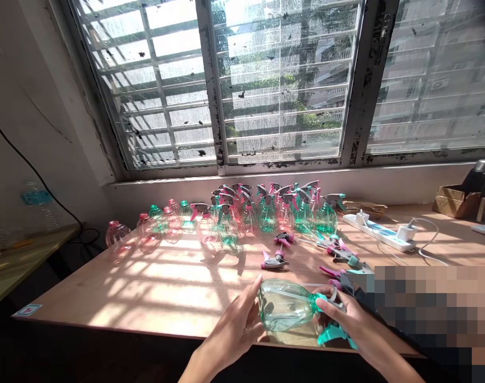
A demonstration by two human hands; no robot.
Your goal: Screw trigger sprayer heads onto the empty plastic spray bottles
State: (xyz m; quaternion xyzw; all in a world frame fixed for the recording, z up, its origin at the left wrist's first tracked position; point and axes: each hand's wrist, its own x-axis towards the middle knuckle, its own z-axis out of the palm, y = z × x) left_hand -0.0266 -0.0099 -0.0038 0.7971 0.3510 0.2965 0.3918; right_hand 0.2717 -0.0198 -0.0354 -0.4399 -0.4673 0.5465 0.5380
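Note:
A clear green spray bottle (pixel 286 306) lies sideways between my hands at the table's front edge. My left hand (pixel 242 316) is wrapped round its base end. At the neck, my right hand (pixel 342 314) grips the teal collar of the spray head (pixel 332 334), whose teal trigger points down. A thin dip tube shows inside the bottle. Just beyond my right hand lie loose spray heads, among them a pink and grey one (pixel 276 260) and several more (pixel 338 247) piled to the right.
Several pink and green bottles with spray heads (pixel 266 213) stand in rows below the window. Bottles without heads, such as a pink one (pixel 118 236), stand at the left. A white power strip (pixel 380 231) with plugged-in cables and a cardboard box (pixel 456 201) are at the right.

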